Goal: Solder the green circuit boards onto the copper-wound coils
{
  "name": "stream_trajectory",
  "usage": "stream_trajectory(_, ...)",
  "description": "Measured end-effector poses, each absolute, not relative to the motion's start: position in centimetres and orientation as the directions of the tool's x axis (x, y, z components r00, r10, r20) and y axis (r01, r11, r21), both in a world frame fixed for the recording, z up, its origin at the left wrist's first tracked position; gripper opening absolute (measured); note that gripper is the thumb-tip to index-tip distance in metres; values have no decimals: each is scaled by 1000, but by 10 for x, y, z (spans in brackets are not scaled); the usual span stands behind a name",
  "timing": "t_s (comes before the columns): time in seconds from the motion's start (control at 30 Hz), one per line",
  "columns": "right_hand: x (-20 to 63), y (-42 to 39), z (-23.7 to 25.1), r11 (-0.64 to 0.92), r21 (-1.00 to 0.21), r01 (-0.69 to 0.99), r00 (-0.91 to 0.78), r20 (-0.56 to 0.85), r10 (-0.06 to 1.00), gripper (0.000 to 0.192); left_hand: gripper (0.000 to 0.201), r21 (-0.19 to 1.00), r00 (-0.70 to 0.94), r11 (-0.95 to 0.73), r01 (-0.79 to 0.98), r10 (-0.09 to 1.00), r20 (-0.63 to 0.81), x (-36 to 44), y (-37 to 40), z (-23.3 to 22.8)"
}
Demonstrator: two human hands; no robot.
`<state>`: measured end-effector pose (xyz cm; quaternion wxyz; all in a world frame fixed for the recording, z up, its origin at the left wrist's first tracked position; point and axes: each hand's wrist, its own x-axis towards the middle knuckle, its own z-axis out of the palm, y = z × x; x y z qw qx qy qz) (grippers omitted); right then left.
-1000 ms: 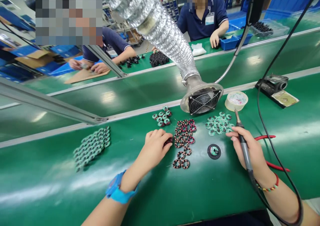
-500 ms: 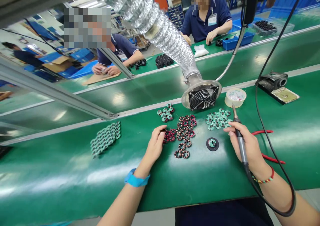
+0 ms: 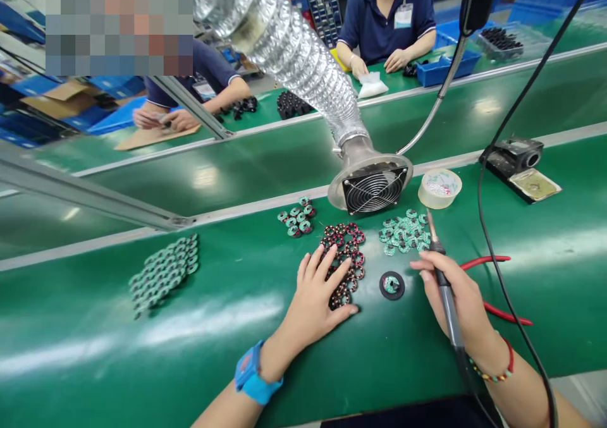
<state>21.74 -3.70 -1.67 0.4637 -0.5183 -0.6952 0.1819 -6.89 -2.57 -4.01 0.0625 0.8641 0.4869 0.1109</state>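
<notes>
My left hand [image 3: 315,298] lies spread over a cluster of small copper-wound ring coils [image 3: 355,257], hiding part of them. Its fingers are apart. In my right hand [image 3: 458,295] is a soldering iron [image 3: 444,282], its tip pointing up and away beside a pile of small green round circuit boards [image 3: 403,231]. Between the hands sits a black round holder [image 3: 383,289] with one green board piece [image 3: 391,284] on it. Red-handled pliers [image 3: 509,317] lie partly hidden behind my right hand.
A fume-extractor fan [image 3: 377,191] hangs over the bench's back edge. Near it are a tape roll [image 3: 440,189] and a soldering stand [image 3: 515,162]. Finished-looking pieces form a block [image 3: 165,273] at left and a small group [image 3: 298,218]. Two co-workers sit across; a cable [image 3: 480,213] hangs at right.
My left hand has moved right from the coils' left side and spread over them. My right hand still holds the soldering iron. The view has shifted slightly.
</notes>
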Motion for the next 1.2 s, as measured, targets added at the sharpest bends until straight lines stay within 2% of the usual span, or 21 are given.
stream_trajectory(0.13, 218, -37, -17, 403, -733, 549, -28, 465, 885, 35, 65, 194, 465, -487, 852, 873, 146, -49, -6, -41)
stream_trajectory(0.27, 219, -37, -16, 400, -733, 551, -32, 460, 887, 38, 59, 180, 476, -499, 848, 865, 158, -43, 9, -40)
stream_trajectory(0.37, 218, -37, -14, 399, -719, 569, -74, 438, 896, 39, 60, 189, 491, -532, 825, 842, 226, -45, 9, -36)
stream_trajectory(0.43, 216, -37, -13, 407, -697, 590, -155, 397, 905, 39, 59, 221, 482, -553, 804, 822, 302, -45, 3, -31)
stream_trajectory(0.5, 212, -38, -12, 430, -649, 627, -257, 349, 901, 40, 47, 309, 461, -563, 766, 817, 345, -42, -8, -24)
stream_trajectory(0.6, 205, -41, -13, 484, -564, 669, -363, 320, 875, 40, 23, 553, 466, -510, 659, 854, 232, -28, -24, -13)
stream_trajectory(0.7, 198, -44, -16, 491, -550, 676, -384, 306, 871, 40, 12, 735, 456, -320, 597, 890, 17, -9, -31, -6)
stream_trajectory(0.77, 195, -44, -19, 465, -571, 677, -365, 288, 885, 41, 9, 774, 431, -223, 593, 900, -71, 0, -31, -5)
stream_trajectory(0.97, 193, -41, -22, 452, -640, 622, -348, 291, 891, 43, 20, 833, 361, -37, 552, 911, -199, 8, -16, 4)
stream_trajectory(1.2, 194, -42, -20, 467, -625, 626, -352, 308, 884, 44, 6, 896, 338, 106, 431, 902, -269, 11, -17, 6)
